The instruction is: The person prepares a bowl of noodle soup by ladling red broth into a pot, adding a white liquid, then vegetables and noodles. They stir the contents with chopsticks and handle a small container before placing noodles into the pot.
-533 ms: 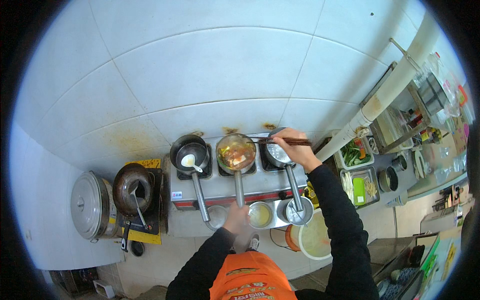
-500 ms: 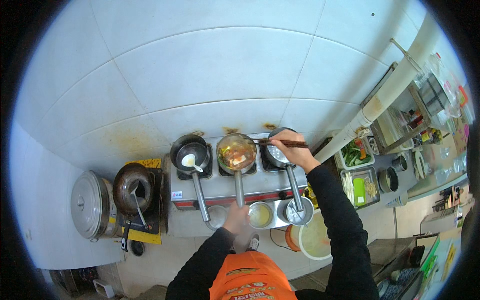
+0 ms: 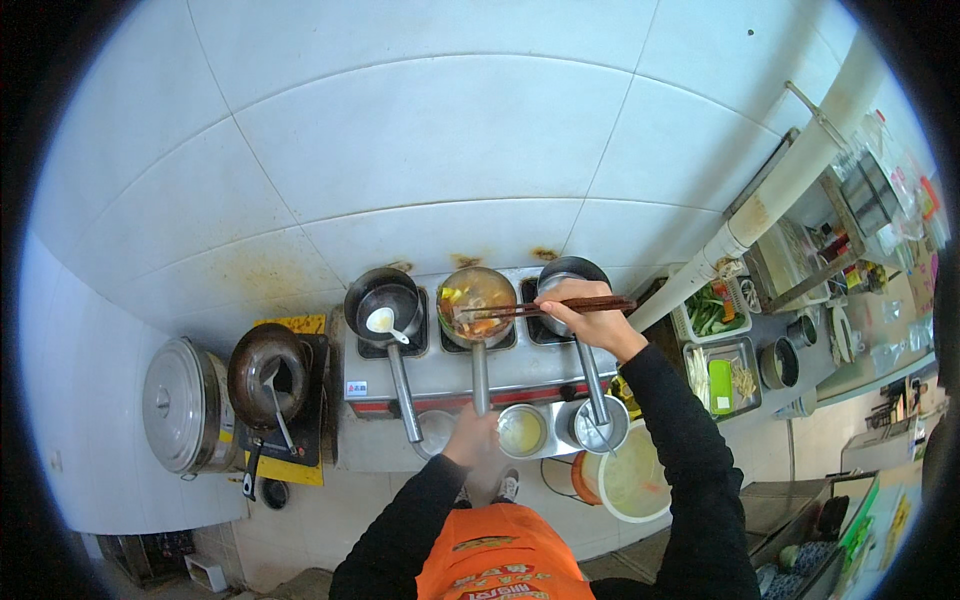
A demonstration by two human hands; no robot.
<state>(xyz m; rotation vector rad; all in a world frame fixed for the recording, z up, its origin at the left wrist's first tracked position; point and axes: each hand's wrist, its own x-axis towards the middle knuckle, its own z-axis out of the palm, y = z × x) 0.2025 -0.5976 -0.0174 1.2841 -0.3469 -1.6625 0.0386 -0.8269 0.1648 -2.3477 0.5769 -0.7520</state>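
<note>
My left hand [image 3: 470, 437] is closed round the long metal handle of the middle saucepan [image 3: 479, 374], which sits on the stove's central burner. Inside that pan is a broth with orange, yellow and green pieces. My right hand [image 3: 592, 320] grips a pair of dark brown chopsticks [image 3: 540, 309] from the right, their tips down in the broth. To the left stands another saucepan [image 3: 399, 386] with a white spoon [image 3: 386, 322] lying in it. A third saucepan [image 3: 588, 378], on the right burner, is partly hidden under my right hand.
Small metal pots, one with yellowish liquid [image 3: 521, 430], line the stove's front. A wok [image 3: 262, 362] with a ladle and a big lidded pot [image 3: 178, 405] stand at left. At right are a basket of greens [image 3: 717, 308], a tray [image 3: 748, 398], a pipe [image 3: 740, 225] and a white bucket [image 3: 640, 512].
My right hand has moved slightly lower, and the chopstick tips have shifted left and down into the middle pan. My left hand keeps its hold on the handle.
</note>
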